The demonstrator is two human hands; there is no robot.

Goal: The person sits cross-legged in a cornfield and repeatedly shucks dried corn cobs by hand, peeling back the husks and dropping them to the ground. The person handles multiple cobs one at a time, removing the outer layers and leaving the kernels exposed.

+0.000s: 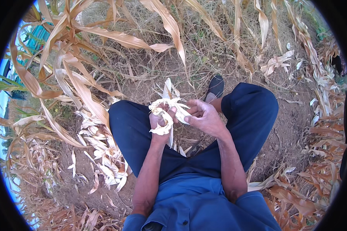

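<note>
Pale, dry corn husks (163, 127) curl around my left hand (159, 119), which holds the bunch above my lap. Between the two hands a flat husk strip (182, 114) slants down. My right hand (205, 117) has its thumb and fingers about that strip at its right side. More husk points stick up beyond the left fingers. The layers hide most of my left palm, and whether a cob is inside cannot be seen.
Peeled husks (107, 161) are heaped on the soil left of my knee. Dry corn stalks with long leaves (84, 92) lean in from the upper left. Cut stalks and leaves (303, 199) lie at the right. My shoe (215, 86) rests on the ground ahead.
</note>
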